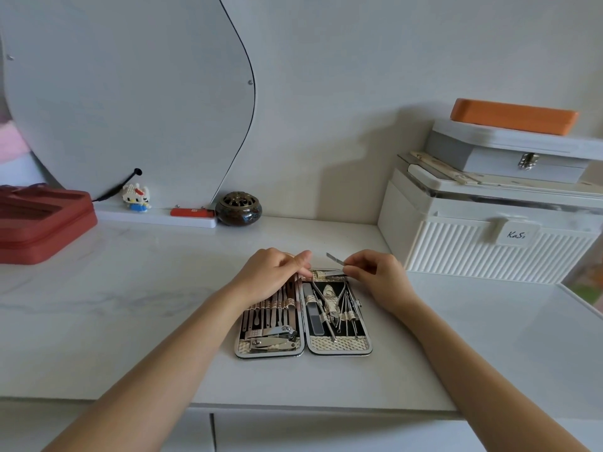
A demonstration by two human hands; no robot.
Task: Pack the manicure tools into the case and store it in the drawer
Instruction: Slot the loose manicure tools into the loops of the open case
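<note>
Head view: left hand [272,272] pinches the case [303,316] rim (steadying it); right hand [375,272] grasps a metal tool [336,260] to slot in.

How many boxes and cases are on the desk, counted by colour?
White: 2, the ribbed storage box and the latched box stacked on it
Red: 1, the zipped case
Orange: 1, the flat box
Patterned: 1, the open manicure case
Total: 5
</note>
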